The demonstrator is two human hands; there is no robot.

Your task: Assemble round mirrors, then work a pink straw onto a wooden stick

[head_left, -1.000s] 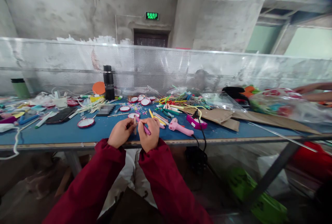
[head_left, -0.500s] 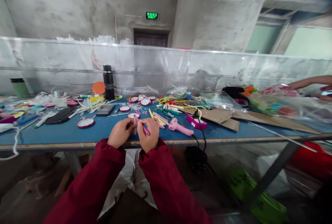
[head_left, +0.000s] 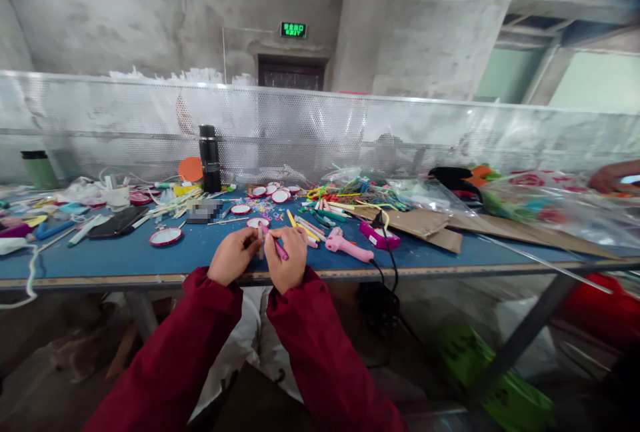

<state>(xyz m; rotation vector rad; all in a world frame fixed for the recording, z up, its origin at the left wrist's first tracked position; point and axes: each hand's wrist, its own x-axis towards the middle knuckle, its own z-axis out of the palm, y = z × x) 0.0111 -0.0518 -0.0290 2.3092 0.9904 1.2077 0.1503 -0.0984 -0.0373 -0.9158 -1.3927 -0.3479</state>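
Note:
My left hand (head_left: 231, 257) is closed, pinching a thin flat wooden stick (head_left: 261, 247) held upright over the table's front edge. In my right hand (head_left: 287, 259) is a pinkish-purple marker (head_left: 281, 250), its near end pointing down toward me. The marker's far end meets the upper part of the stick; the tip itself is too small to make out. Just beyond my fingers lies a white disc with a red rim (head_left: 257, 223). Several markers (head_left: 305, 231) lie beside my right hand, along with a pink glue gun (head_left: 349, 246).
A purple box (head_left: 380, 236) with a black cable sits right of the glue gun, near flat cardboard (head_left: 415, 224). A black bottle (head_left: 210, 160) stands at the back. Left are another red-rimmed disc (head_left: 165, 237) and a dark phone (head_left: 118, 223). Another person's hand (head_left: 613, 177) is far right.
My hands, the stick and the marker stay almost in place. At far right the other person's arm has drawn back rightward, and the clear plastic bag there has sunk lower.

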